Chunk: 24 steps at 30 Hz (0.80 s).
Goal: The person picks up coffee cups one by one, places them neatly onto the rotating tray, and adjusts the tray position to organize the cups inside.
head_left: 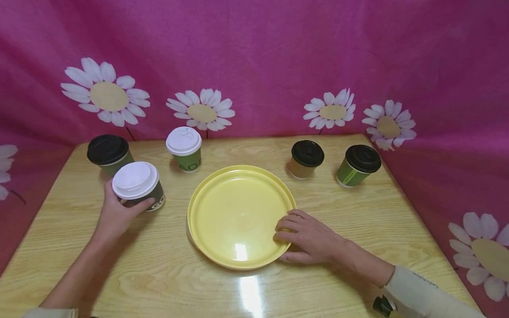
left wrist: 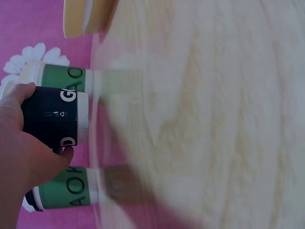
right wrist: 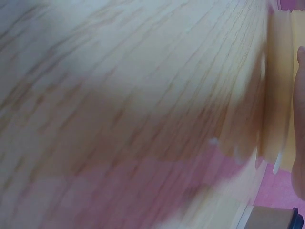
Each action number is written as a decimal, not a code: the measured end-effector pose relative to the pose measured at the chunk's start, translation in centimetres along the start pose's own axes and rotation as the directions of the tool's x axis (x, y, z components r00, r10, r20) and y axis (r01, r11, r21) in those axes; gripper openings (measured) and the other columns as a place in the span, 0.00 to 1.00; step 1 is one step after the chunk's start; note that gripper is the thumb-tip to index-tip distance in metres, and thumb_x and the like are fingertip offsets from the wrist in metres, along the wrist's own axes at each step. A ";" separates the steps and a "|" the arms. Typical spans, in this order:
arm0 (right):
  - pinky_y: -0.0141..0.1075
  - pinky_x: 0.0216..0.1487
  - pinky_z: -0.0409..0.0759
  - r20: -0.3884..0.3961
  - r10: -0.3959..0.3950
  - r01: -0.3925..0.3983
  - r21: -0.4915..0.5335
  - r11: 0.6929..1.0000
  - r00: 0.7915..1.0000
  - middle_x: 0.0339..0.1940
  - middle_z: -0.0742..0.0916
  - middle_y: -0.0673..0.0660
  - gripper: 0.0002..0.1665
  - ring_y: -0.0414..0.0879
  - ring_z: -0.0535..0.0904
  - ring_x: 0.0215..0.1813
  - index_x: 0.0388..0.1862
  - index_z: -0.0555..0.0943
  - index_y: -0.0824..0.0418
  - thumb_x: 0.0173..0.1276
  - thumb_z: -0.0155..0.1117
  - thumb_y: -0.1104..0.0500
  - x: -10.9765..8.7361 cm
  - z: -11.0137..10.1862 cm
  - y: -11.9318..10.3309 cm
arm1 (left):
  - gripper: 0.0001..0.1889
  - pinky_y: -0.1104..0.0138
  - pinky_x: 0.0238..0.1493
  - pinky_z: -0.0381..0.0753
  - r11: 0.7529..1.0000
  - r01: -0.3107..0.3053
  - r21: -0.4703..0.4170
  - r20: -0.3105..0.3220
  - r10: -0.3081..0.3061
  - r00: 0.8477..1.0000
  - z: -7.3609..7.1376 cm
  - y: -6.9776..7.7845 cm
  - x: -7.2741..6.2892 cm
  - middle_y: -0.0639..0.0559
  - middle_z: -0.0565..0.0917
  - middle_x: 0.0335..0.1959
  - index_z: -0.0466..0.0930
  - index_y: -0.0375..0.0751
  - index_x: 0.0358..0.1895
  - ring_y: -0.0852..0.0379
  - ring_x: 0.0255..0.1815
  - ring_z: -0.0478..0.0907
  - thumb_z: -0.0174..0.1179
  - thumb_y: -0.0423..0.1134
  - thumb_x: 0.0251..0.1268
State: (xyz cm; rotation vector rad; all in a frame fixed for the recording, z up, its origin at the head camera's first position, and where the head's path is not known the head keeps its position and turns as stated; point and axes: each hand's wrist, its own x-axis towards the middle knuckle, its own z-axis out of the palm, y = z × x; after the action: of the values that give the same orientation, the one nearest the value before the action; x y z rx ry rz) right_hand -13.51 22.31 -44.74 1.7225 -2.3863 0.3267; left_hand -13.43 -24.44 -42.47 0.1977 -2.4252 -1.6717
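My left hand (head_left: 115,216) grips a black paper coffee cup (head_left: 157,197) with a white lid, fingers on its far side and thumb across the front. In the left wrist view the same black cup (left wrist: 50,117) shows white lettering; whether its base touches the table I cannot tell. A round yellow tray (head_left: 238,212) lies at the middle of the table. My right hand (head_left: 310,238) holds its right rim, fingers over the inside and thumb outside. Only a strip of the tray (right wrist: 279,90) and part of that hand appear in the right wrist view.
Behind the held cup stands a green cup with a black lid (head_left: 108,150). A green cup with a white lid (head_left: 184,148) is beyond the tray. At the back right are a brown cup (head_left: 303,168) and another green cup (head_left: 350,174), both black-lidded. A pink flowered cloth (head_left: 254,66) surrounds the table.
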 end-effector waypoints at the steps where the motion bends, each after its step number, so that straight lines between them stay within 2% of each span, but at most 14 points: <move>1: 0.48 0.66 0.67 0.000 0.000 0.000 0.001 1.000 1.000 0.49 0.81 0.49 0.25 0.47 0.75 0.56 0.50 0.81 0.53 0.71 0.57 0.36 0.0 0.0 0.0 | 0.49 0.68 0.70 0.63 1.000 -0.003 -0.002 0.005 0.003 1.000 0.1 0.3 -0.1 0.38 0.60 0.70 0.41 0.33 0.75 0.49 0.68 0.61 0.69 0.29 0.59; 4: 0.48 0.66 0.66 0.002 0.002 -0.002 0.002 1.000 1.000 0.49 0.81 0.49 0.25 0.47 0.75 0.56 0.50 0.81 0.53 0.71 0.56 0.36 0.0 0.0 0.0 | 0.50 0.65 0.71 0.62 1.000 -0.008 0.000 0.027 0.008 1.000 0.4 1.2 -0.4 0.38 0.59 0.71 0.40 0.35 0.76 0.45 0.69 0.60 0.70 0.31 0.59; 10: 0.48 0.66 0.66 0.001 0.003 -0.003 0.002 1.000 1.000 0.49 0.81 0.48 0.25 0.47 0.75 0.56 0.50 0.80 0.52 0.71 0.57 0.36 0.0 0.1 0.0 | 0.50 0.77 0.62 0.68 0.999 -0.036 -0.016 0.061 0.037 0.997 1.4 3.2 -1.2 0.42 0.62 0.69 0.42 0.37 0.75 0.52 0.66 0.63 0.71 0.32 0.58; 16: 0.49 0.66 0.66 0.008 0.012 -0.012 0.000 1.000 1.000 0.50 0.81 0.49 0.25 0.47 0.74 0.57 0.51 0.80 0.52 0.71 0.57 0.35 -0.1 0.1 0.0 | 0.51 0.67 0.66 0.69 0.997 -0.065 -0.039 0.113 0.069 0.991 2.3 4.7 -2.2 0.42 0.62 0.69 0.42 0.38 0.76 0.51 0.66 0.64 0.72 0.32 0.58; 21: 0.49 0.66 0.67 0.007 0.016 -0.016 0.003 1.000 1.000 0.50 0.81 0.49 0.24 0.47 0.74 0.57 0.51 0.81 0.52 0.72 0.56 0.36 -0.1 0.0 -0.1 | 0.50 0.77 0.63 0.68 0.993 -0.082 -0.083 0.154 0.094 0.984 2.9 5.5 -2.9 0.43 0.65 0.68 0.45 0.37 0.77 0.56 0.65 0.65 0.71 0.31 0.57; 24: 0.50 0.66 0.67 0.006 0.018 -0.018 0.006 1.000 1.000 0.50 0.81 0.48 0.24 0.47 0.74 0.58 0.51 0.81 0.52 0.72 0.56 0.36 -0.1 0.0 -0.1 | 0.49 0.75 0.65 0.67 0.992 -0.082 -0.099 0.174 0.098 0.980 3.2 5.9 -3.3 0.43 0.66 0.67 0.46 0.36 0.76 0.60 0.65 0.65 0.72 0.30 0.57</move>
State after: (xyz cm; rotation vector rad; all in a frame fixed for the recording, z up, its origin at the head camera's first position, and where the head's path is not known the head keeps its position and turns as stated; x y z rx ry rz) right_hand -13.37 22.34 -44.80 1.7079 -2.4090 0.3329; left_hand -10.95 -18.72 -38.34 -0.0778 -2.4325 -1.8258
